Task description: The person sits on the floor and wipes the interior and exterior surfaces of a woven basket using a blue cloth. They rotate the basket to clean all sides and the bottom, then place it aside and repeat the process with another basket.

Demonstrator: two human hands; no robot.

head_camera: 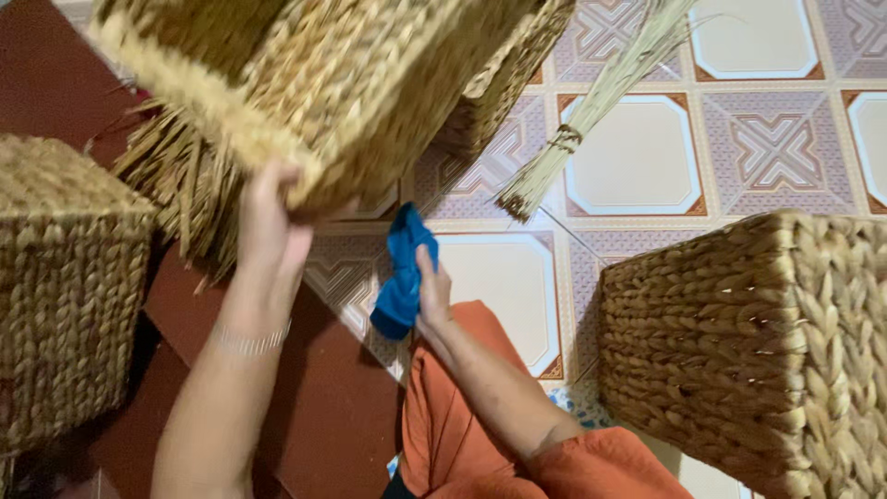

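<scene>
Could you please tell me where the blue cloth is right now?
In the head view, the blue cloth is near the centre, gripped in the right hand just below the raised woven basket that the left hand holds.

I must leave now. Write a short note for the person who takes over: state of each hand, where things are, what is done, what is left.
Left hand: raised, gripping the rim of a tilted woven basket with loose straw ends.
Right hand: low over the lap, closed on a blue cloth.
Nearby: a finished-looking basket on the left, another on the right, a tied straw bundle on the tiled floor.
Done: cannot tell.
Left: the held basket's loose ends remain.
</scene>
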